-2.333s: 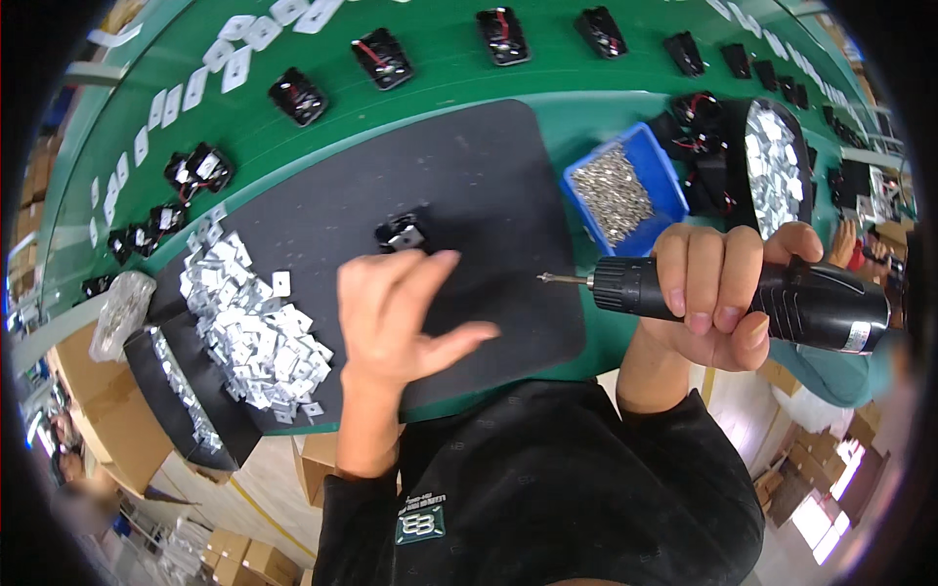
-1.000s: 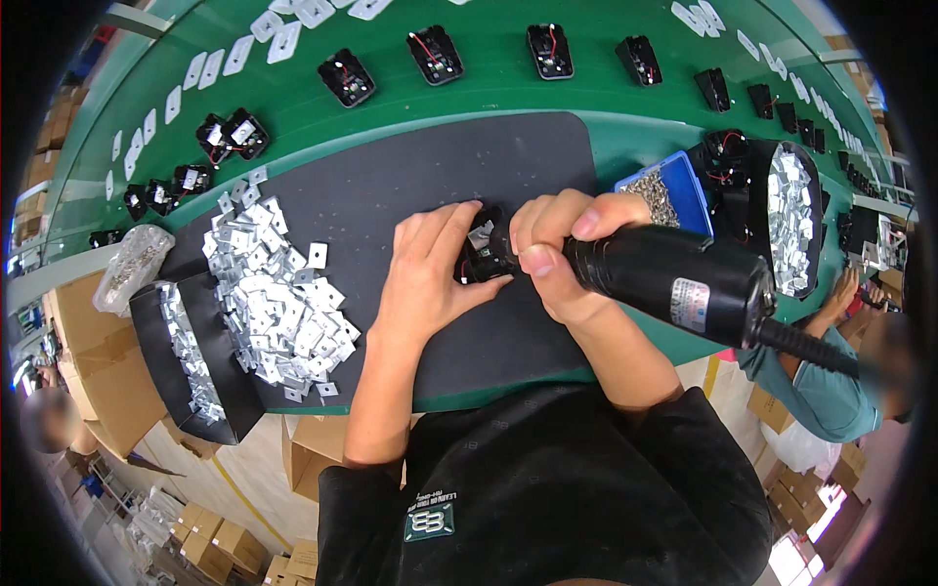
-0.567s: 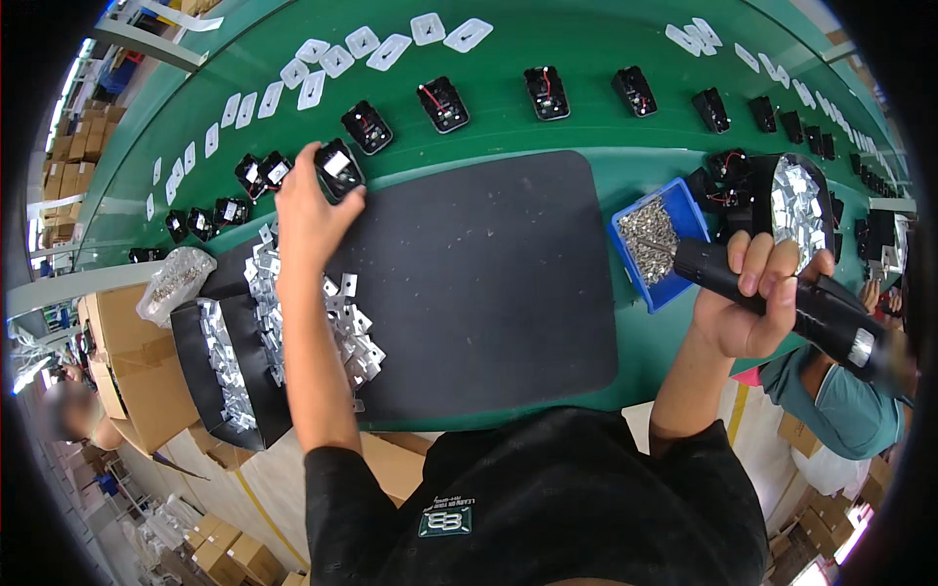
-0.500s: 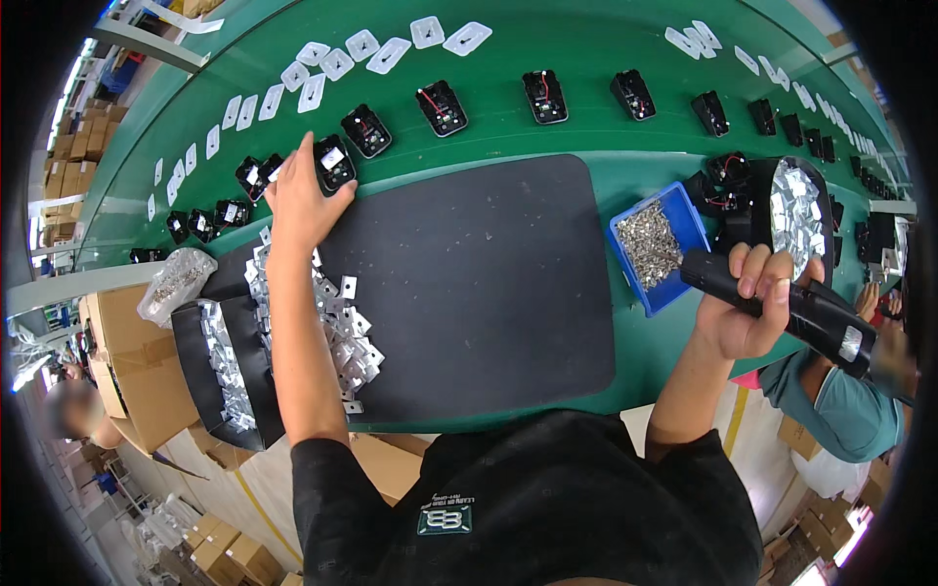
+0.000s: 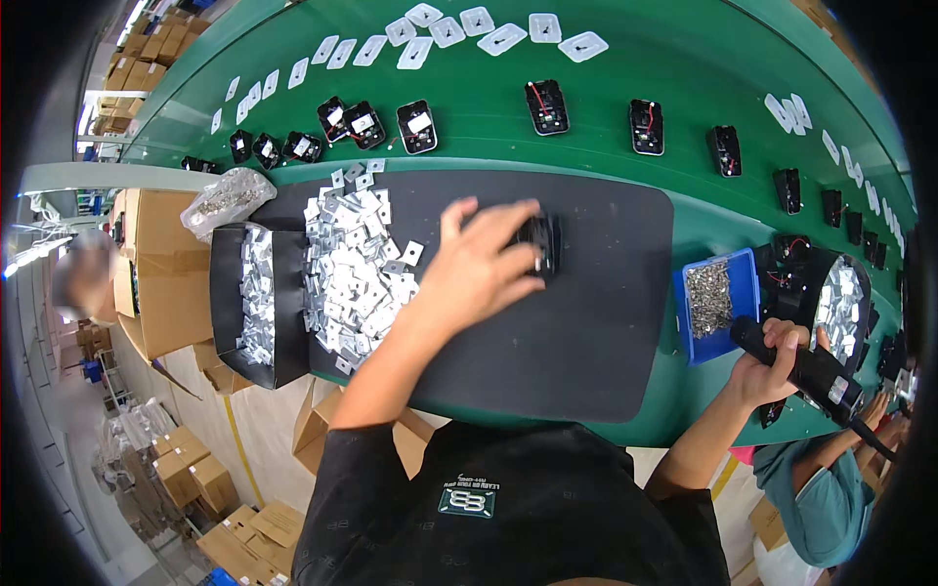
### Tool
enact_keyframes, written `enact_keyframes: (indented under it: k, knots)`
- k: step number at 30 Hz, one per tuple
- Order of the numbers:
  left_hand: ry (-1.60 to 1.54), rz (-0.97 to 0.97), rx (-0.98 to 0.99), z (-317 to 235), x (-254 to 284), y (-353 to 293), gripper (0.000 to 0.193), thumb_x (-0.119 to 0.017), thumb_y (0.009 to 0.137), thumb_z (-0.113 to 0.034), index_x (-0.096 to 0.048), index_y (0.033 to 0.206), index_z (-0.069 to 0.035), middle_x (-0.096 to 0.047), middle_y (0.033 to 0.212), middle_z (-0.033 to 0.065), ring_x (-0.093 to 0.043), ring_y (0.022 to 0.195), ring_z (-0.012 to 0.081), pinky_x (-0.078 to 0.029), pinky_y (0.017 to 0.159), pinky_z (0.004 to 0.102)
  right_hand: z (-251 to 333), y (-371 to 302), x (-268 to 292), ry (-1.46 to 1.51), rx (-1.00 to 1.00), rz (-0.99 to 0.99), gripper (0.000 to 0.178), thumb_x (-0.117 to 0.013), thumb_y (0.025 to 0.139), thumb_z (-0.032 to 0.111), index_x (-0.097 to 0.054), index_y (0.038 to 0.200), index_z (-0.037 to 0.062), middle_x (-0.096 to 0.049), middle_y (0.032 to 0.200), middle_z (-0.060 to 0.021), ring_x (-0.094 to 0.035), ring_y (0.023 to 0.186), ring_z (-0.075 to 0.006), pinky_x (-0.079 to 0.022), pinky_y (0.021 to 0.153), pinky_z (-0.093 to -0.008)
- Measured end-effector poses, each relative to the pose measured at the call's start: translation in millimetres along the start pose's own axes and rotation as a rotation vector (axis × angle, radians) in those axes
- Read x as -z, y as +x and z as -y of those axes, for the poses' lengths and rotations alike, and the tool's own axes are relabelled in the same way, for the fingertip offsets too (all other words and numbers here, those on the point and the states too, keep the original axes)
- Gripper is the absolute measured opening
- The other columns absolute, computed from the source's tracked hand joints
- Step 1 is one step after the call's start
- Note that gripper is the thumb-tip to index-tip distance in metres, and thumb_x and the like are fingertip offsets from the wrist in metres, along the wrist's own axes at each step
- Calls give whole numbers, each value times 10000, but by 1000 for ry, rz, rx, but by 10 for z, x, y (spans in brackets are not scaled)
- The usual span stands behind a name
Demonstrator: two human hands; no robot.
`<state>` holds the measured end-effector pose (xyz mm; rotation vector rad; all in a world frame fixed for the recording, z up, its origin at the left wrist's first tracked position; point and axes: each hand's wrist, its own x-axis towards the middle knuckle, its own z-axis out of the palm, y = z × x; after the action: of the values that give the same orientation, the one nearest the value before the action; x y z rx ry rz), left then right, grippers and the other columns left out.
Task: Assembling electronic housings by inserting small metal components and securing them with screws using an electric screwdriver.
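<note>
One boxy, glossy black housing [image 5: 553,244] shows at one o'clock against the matte mat [image 5: 586,337], beside the wide-spread left hand [image 5: 479,259], contact unclear; between three and four, the right hand [image 5: 767,366] grips a cylindrical driver [image 5: 826,381].

Light's bright and even over the green work table [image 5: 708,227]; shadows on the flat matte-black mat [image 5: 586,342] faint. Loose square silver metal plates [image 5: 352,259] toward the mat's left edge nearly clip to white. Bare left hand [image 5: 477,269] motion-blurred, small black plastic housing [image 5: 550,244] at its fingertips smeared too. Fisheye bows the table's far edge; dark vignette in all corners.
</note>
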<state>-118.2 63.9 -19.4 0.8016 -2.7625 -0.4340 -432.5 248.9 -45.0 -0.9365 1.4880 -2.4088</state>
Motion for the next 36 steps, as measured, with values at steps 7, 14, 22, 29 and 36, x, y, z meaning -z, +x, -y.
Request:
enact_keyframes:
  k: [7, 14, 22, 29, 36]
  knots:
    - [-144, 64, 174, -267, 177, -241, 647, -830, 625, -230, -602, 1227, -167, -404, 1463, 156, -429, 1302, 333, -296, 1033, 491, 71, 77, 62, 158, -55, 62, 469, -532, 884, 27, -368, 1323, 54, -452, 740, -26, -398, 666, -139, -349, 682, -339]
    - [242, -266, 673, 1196, 763, -322, 206, -711, 810, -211, -696, 906, -29, -680, 884, 133, -653, 825, 300, -506, 734, 384, 224, 188, 157, 343, -80, 74, 437, -530, 895, 70, -382, 1306, 71, -404, 748, 3, -392, 676, -106, -337, 715, -318]
    - [393, -90, 594, 1666, 645, -359, 227, -727, 773, -202, -690, 906, -22, -673, 908, 166, -643, 852, 343, -494, 761, 421, 260, 126, 111, 313, -102, 93, 401, -522, 894, 80, -404, 1277, 73, -398, 763, 3, -385, 673, -98, -324, 701, -303]
    - [207, -247, 625, 998, 531, -242, 124, -696, 830, -91, -605, 871, -18, -681, 801, 134, -671, 695, 288, -515, 629, 350, 280, 164, 91, 350, -127, 90, 435, -520, 887, 90, -401, 1305, 93, -381, 737, 10, -391, 643, -93, -342, 673, -293]
    - [78, -105, 307, 263, 133, -338, 175, -681, 778, -7, -625, 944, -5, -668, 994, 142, -650, 877, 338, -529, 775, 388, 257, 140, 133, 333, -112, 98, 449, -526, 883, 93, -391, 1311, 94, -406, 738, 9, -418, 647, -92, -350, 682, -307]
